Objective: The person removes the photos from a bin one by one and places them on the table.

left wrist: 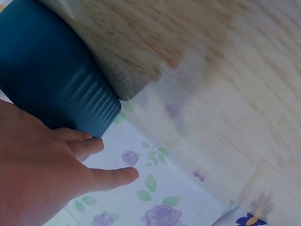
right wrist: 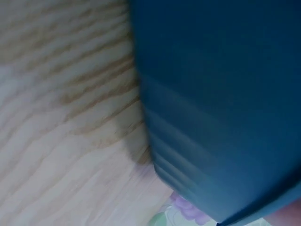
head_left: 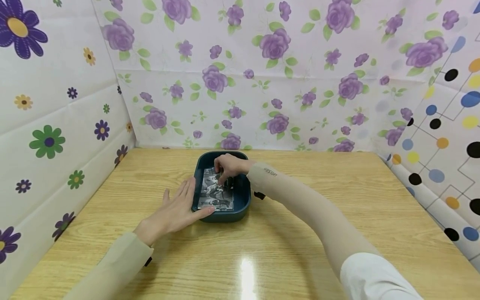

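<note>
A dark teal bin [head_left: 241, 208] with rounded corners stands on the table, and inside it lies a black-and-white printed picture [head_left: 215, 200]. My left hand [head_left: 176, 212] rests at the bin's left side, fingers straight along the rim and thumb reaching over the near corner. In the left wrist view, its fingers touch the bin's ribbed outer wall [left wrist: 70, 89]. My right hand [head_left: 229, 164] reaches down into the bin from the right, fingers bent over the picture. Beside its thumb shows a small dark thing [head_left: 228, 183], partly covered; I cannot tell whether the fingers hold it.
The wood-grain table [head_left: 318, 175] extends on both sides of the bin. A flowered sheet [head_left: 277, 83] hangs behind it, with patterned sheets at left and right. In the right wrist view, the bin's outer wall [right wrist: 221, 94] fills most of the right side.
</note>
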`<state>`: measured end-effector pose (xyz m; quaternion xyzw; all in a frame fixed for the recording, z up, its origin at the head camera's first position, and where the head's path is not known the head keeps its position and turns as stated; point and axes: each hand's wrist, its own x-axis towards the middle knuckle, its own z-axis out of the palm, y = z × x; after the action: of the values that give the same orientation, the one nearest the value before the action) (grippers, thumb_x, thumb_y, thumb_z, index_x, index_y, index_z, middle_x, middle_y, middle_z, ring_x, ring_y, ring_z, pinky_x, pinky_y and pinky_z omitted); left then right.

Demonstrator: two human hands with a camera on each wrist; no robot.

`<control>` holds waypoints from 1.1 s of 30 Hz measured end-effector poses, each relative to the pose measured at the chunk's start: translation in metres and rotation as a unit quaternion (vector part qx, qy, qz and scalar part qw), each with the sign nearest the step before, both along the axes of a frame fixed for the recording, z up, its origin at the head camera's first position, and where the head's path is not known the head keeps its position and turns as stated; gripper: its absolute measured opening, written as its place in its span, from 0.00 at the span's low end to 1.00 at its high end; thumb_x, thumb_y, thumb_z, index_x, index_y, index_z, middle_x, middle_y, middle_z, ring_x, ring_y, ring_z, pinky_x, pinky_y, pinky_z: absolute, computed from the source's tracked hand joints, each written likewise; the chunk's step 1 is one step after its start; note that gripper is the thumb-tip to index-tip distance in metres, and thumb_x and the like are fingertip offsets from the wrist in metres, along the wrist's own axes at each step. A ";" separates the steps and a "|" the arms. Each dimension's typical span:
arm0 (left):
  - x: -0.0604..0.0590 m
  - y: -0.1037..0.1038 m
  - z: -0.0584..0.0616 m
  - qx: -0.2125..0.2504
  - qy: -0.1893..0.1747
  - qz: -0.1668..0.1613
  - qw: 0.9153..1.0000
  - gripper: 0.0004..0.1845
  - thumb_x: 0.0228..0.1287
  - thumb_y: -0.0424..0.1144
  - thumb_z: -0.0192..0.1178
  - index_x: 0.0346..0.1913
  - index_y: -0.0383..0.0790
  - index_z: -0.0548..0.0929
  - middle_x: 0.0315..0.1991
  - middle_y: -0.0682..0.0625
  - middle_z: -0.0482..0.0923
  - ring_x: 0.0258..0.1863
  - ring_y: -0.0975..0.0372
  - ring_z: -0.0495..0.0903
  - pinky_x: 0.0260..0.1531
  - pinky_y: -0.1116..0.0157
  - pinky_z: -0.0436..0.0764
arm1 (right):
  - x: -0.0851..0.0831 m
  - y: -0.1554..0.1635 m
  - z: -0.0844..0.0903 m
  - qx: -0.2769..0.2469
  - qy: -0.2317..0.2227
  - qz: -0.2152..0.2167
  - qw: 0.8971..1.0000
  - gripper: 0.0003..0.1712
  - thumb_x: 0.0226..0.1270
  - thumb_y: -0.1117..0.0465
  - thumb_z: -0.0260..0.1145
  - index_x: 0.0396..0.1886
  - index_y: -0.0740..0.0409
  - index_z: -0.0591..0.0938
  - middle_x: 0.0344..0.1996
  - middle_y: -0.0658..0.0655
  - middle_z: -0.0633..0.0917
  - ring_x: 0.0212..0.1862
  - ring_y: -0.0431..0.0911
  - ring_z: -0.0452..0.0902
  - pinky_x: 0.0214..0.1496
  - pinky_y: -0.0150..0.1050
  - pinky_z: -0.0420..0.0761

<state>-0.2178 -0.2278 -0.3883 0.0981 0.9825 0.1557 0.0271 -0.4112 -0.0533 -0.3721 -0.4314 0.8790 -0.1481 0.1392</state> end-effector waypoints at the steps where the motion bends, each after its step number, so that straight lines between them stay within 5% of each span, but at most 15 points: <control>1: 0.000 0.000 0.000 -0.002 0.002 0.001 1.000 0.60 0.57 0.80 0.40 0.77 0.38 0.38 0.79 0.43 0.35 0.78 0.47 0.40 0.64 0.29 0.36 | 0.000 0.001 0.000 -0.016 -0.007 -0.001 1.000 0.19 0.52 0.58 0.77 0.41 0.58 0.79 0.32 0.53 0.79 0.30 0.42 0.71 0.35 0.32 0.73; 9: 0.000 0.002 0.003 -0.038 0.016 0.017 0.999 0.62 0.52 0.83 0.38 0.77 0.38 0.43 0.78 0.39 0.44 0.76 0.44 0.48 0.64 0.28 0.38 | -0.006 0.019 0.030 -0.124 -0.132 -0.038 0.983 0.14 0.59 0.70 0.68 0.46 0.63 0.79 0.40 0.56 0.80 0.39 0.44 0.71 0.42 0.32 0.73; 19: 0.001 0.003 0.005 -0.033 -0.006 0.022 0.999 0.62 0.53 0.82 0.40 0.78 0.40 0.39 0.78 0.38 0.42 0.76 0.42 0.46 0.62 0.26 0.38 | -0.041 0.087 0.085 -0.172 -0.172 -0.090 0.966 0.16 0.60 0.72 0.66 0.48 0.65 0.77 0.52 0.65 0.76 0.53 0.52 0.71 0.55 0.42 0.74; 25: 0.001 0.003 0.006 -0.027 -0.007 0.021 0.999 0.62 0.53 0.82 0.40 0.78 0.40 0.38 0.78 0.38 0.43 0.76 0.42 0.47 0.63 0.27 0.35 | -0.057 0.143 0.078 -0.150 -0.168 -0.121 0.967 0.16 0.62 0.72 0.64 0.50 0.67 0.75 0.54 0.68 0.73 0.51 0.53 0.69 0.48 0.41 0.74; 33: 0.002 0.002 0.007 -0.018 -0.011 0.019 1.000 0.62 0.54 0.81 0.42 0.78 0.40 0.38 0.77 0.37 0.45 0.76 0.41 0.47 0.63 0.27 0.31 | -0.066 0.194 0.042 -0.094 -0.164 -0.163 0.968 0.16 0.59 0.75 0.62 0.47 0.67 0.75 0.44 0.60 0.74 0.40 0.48 0.65 0.40 0.39 0.71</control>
<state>-0.2157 -0.2257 -0.3815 0.0777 0.9864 0.1400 0.0362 -0.4776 0.1405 -0.3305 -0.2630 0.8847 -0.3196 0.2144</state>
